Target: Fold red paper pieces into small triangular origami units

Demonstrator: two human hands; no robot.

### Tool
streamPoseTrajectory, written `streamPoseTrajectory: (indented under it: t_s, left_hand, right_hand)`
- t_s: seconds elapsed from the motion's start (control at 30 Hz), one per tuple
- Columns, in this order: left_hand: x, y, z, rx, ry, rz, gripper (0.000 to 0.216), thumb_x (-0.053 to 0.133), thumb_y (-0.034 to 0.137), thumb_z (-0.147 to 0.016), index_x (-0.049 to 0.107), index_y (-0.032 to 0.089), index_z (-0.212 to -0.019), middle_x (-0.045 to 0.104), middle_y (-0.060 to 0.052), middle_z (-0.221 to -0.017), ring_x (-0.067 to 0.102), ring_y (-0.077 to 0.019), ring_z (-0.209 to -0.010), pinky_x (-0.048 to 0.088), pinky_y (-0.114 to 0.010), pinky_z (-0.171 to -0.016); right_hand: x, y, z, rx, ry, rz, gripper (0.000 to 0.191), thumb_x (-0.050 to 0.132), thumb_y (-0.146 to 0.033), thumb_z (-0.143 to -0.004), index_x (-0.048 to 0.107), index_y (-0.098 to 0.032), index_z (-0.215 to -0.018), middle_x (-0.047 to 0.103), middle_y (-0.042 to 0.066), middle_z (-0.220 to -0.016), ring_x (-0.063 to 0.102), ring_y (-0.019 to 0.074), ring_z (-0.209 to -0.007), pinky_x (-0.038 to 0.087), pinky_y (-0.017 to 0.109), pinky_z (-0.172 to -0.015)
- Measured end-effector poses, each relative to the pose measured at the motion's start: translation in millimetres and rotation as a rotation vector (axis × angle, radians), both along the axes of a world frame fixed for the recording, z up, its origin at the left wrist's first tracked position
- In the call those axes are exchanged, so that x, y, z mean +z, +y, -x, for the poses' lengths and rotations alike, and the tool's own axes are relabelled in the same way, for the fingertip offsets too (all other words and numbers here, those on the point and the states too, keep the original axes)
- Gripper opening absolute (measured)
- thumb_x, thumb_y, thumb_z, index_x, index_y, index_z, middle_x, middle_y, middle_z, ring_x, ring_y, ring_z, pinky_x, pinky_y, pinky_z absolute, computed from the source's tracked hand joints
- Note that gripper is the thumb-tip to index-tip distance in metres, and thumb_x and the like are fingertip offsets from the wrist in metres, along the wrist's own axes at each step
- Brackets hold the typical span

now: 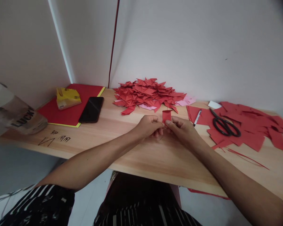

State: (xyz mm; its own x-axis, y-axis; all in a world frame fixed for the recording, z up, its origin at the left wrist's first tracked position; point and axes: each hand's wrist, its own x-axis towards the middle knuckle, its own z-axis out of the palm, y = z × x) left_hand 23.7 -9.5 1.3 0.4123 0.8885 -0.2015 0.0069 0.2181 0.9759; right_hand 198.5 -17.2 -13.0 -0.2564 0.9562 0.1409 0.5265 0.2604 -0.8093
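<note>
Both hands meet over the middle of the wooden table (141, 157). My left hand (149, 126) and my right hand (182, 128) pinch a small red paper piece (166, 115) between their fingertips, holding it upright just above the tabletop. Behind the hands lies a heap of several folded red paper shapes (148, 93), with a few pink pieces (186, 100) at its right edge.
Black scissors (224, 126) lie on cut red paper sheets (252, 127) at the right, with a pen (197, 117) beside them. At the left are a black phone (91, 109), a yellow packet (67, 98) on a red sheet (66, 111), and a plastic bag (16, 114).
</note>
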Motion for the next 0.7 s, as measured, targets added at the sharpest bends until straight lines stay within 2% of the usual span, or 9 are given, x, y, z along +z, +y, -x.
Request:
streamPoseTrajectory:
  t_s: [0.2,0.33,0.7]
  left_hand:
    - [-3.3,1.3,2.2,-0.020,-0.034,-0.011,0.017,0.056,0.009,-0.085,0.055,0.012,-0.068,0.060,0.003,-0.054,0.049,-0.0032,-0.037,0.032,-0.014,-0.037]
    - [-4.4,2.4,2.9,0.025,-0.057,0.006,0.010,0.061,0.007,-0.082,0.056,0.012,-0.074,0.062,0.003,-0.057,0.051,-0.0037,-0.039,0.033,-0.015,-0.037]
    - [-2.7,2.2,4.1,-0.065,-0.086,0.013,0.017,0.058,0.009,-0.083,0.051,0.012,-0.067,0.059,0.003,-0.054,0.046,-0.0021,-0.037,0.033,-0.014,-0.039]
  right_hand:
    - [-1.6,2.3,-1.0,-0.003,0.032,-0.010,0.033,0.052,-0.044,-0.092,0.055,-0.019,-0.070,0.054,-0.001,-0.063,0.047,0.0125,-0.059,0.034,0.027,-0.057]
    - [-5.9,4.5,-3.8,0.019,0.043,0.009,0.034,0.051,-0.047,-0.093,0.056,-0.019,-0.073,0.056,0.000,-0.066,0.047,0.0129,-0.060,0.034,0.027,-0.058]
    - [0.4,0.6,1.9,0.021,0.032,0.027,0.036,0.052,-0.048,-0.091,0.053,-0.020,-0.068,0.057,0.000,-0.063,0.047,0.0125,-0.058,0.034,0.027,-0.056]
